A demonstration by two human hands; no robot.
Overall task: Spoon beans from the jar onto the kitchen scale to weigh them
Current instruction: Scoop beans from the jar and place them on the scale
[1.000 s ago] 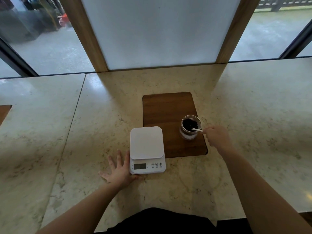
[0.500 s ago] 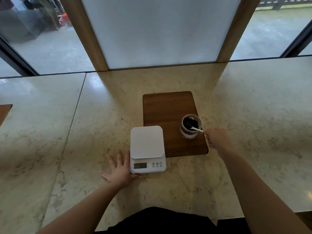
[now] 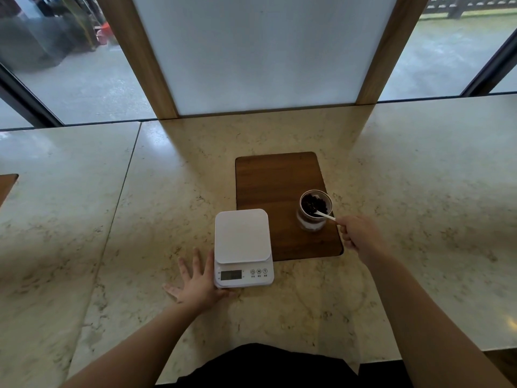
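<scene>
A small glass jar [image 3: 314, 222] of dark beans [image 3: 313, 203] stands upright on the right side of a wooden board [image 3: 275, 177]. A white spoon [image 3: 326, 215] leans in the jar with its bowl down among the beans. My right hand [image 3: 361, 233] pinches the spoon's handle just right of the jar. The white kitchen scale [image 3: 242, 236] sits left of the jar, its platform bare, overlapping the board's front left corner. My left hand [image 3: 200, 284] lies flat on the counter with fingers spread, touching the scale's front left corner.
The pale marble counter [image 3: 167, 191] runs left and right, with a seam [image 3: 123, 197] on the left. A white panel in a wooden frame [image 3: 145, 60] and windows rise at the back edge. Another wooden board's corner [image 3: 7, 186] shows at the far left.
The spoon has tipped further into the jar, its bowl now deeper in the beans. My right hand shifted slightly. The left hand and scale stayed put.
</scene>
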